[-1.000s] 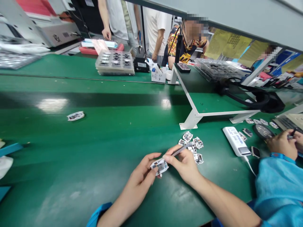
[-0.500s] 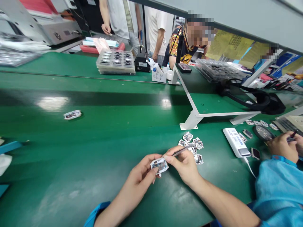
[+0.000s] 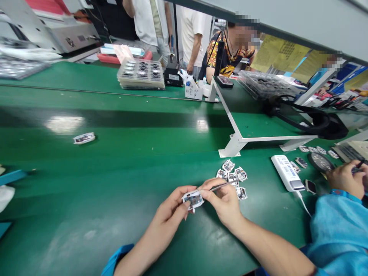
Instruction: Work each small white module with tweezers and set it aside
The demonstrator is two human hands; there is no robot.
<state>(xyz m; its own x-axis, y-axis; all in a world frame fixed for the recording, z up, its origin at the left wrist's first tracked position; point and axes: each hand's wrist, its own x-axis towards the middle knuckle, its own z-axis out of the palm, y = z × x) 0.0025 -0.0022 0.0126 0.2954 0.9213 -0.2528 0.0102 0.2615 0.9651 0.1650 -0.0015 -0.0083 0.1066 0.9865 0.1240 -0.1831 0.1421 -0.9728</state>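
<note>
Between the thumb and fingers of my left hand (image 3: 169, 211) is an open white watch case (image 3: 193, 199) with a small circuit board inside, held just above the green bench. The left thumb lies on the board side. My right hand (image 3: 222, 201) is closed on slim metal tweezers (image 3: 221, 185), whose shank points up and right past the knuckles. Its thumb and fingertips meet the case's right edge; the tip is hidden there. Just beyond the right hand several similar open cases (image 3: 240, 173) lie grouped on the bench.
One more white case (image 3: 84, 138) rests on the green belt at left. A white raised stand (image 3: 234, 145) rises beyond the loose cases. At right are a white charging device (image 3: 287, 173) with a cable and a co-worker's hands (image 3: 346, 178). Clear trays (image 3: 140, 74) are stacked at the back.
The lone white case at left has shifted slightly left. The tweezers in my right hand now lie at a flatter angle. My left hand keeps its grip, with the held case tilted slightly.
</note>
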